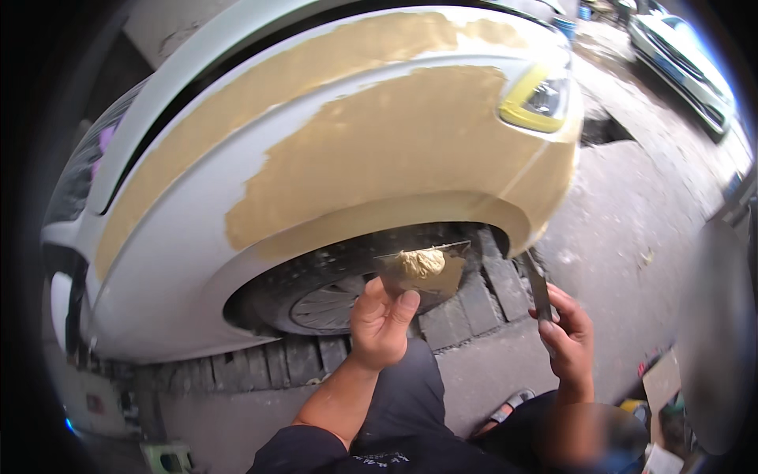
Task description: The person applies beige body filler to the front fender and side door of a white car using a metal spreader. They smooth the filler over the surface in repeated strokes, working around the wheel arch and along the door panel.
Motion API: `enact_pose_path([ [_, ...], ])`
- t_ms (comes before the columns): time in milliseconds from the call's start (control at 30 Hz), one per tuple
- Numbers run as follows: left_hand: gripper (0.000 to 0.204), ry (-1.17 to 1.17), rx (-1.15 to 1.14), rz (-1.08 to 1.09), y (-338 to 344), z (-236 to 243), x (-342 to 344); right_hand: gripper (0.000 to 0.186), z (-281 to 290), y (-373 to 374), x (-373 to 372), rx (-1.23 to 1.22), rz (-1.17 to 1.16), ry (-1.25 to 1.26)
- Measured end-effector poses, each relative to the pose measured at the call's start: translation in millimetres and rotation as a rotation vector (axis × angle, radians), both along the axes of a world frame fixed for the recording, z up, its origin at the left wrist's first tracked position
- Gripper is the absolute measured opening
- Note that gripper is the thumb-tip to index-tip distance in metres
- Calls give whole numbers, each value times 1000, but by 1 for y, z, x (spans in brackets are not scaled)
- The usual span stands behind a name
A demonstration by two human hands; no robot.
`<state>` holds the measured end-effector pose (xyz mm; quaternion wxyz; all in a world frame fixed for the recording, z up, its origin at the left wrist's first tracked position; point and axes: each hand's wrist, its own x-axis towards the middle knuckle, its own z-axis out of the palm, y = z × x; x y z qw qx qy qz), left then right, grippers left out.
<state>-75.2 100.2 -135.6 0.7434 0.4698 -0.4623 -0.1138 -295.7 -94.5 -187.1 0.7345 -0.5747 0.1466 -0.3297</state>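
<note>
My left hand (pixel 380 322) grips a dark flat plate (pixel 436 294), thumb on top, with a lump of tan body filler (pixel 422 263) near its far edge. In my right hand (pixel 569 332) is a putty knife (pixel 538 288), its blade pointing up toward the front edge of the wheel arch. In front of me is the white car fender (pixel 197 197), with tan filler (pixel 379 150) spread over a broad area and in a band along its upper edge. Yellow masking tape (pixel 517 101) frames the headlight (pixel 546 98). The wheel (pixel 324 308) sits below the arch, partly behind my left hand.
Dark blocks (pixel 454 324) lie in a row on the concrete floor (pixel 624 213) beneath the car. Another white car (pixel 683 67) stands at the far right. Cardboard (pixel 662 383) and mixed clutter are at the lower right, near my sandalled foot (pixel 509 407).
</note>
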Motion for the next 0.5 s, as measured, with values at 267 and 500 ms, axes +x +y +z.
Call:
enact_pose_path([
  [267, 28, 252, 47, 178, 60, 49, 17, 46, -29, -1, 21, 234, 389, -54],
  [500, 47, 199, -101, 310, 134, 81, 62, 53, -30, 30, 37, 295, 471, 47],
])
